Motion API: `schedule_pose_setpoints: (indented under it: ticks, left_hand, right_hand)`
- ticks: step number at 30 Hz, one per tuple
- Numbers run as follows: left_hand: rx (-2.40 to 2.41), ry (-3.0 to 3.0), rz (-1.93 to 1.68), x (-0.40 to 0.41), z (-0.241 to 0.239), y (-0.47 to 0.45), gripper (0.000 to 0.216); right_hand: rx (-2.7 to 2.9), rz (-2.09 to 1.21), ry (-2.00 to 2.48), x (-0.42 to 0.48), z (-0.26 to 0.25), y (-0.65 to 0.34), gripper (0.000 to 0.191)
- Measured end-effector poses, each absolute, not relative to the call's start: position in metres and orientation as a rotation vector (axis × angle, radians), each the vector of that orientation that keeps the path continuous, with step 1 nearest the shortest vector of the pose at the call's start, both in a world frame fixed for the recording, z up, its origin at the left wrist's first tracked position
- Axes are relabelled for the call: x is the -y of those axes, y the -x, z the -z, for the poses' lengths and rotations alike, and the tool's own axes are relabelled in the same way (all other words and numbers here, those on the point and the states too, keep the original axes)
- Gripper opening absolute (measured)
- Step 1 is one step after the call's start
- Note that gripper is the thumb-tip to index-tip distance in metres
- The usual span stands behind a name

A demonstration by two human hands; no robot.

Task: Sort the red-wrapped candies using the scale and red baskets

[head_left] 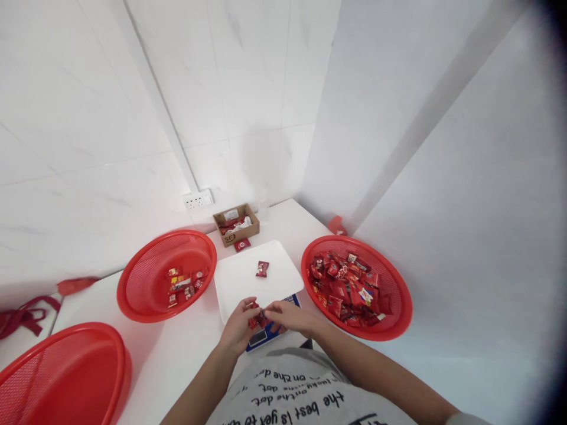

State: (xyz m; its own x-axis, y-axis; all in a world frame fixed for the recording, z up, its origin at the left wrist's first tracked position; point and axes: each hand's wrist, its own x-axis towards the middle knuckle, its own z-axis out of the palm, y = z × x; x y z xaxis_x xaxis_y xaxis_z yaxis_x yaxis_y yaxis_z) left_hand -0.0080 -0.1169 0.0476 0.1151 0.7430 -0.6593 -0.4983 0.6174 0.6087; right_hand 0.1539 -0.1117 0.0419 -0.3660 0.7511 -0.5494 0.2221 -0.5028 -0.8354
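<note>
Both of my hands meet over the front edge of a white weighing scale, whose flat tray lies in front of me. My left hand is closed around small red candy packets. The fingertips of my right hand pinch at the same packets from the other side; my fingers partly hide them. A single dark red packet lies on the tray. Below my hands shows the blue front panel of the scale.
On the right, a red basket is heaped with red packets. Another red basket at left holds several packets; a third stands nearer. Behind the tray are a small cardboard box and a loose packet. White walls close in behind and right.
</note>
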Motion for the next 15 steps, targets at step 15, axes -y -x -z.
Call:
schedule_pose_setpoints:
  ticks: [15]
  left_hand:
    - [-1.204, -0.224, -0.952, 0.122, -0.035, 0.006, 0.037]
  right_hand:
    - [1.185, -1.814, 1.517, 0.108, -0.034, -0.155, 0.024]
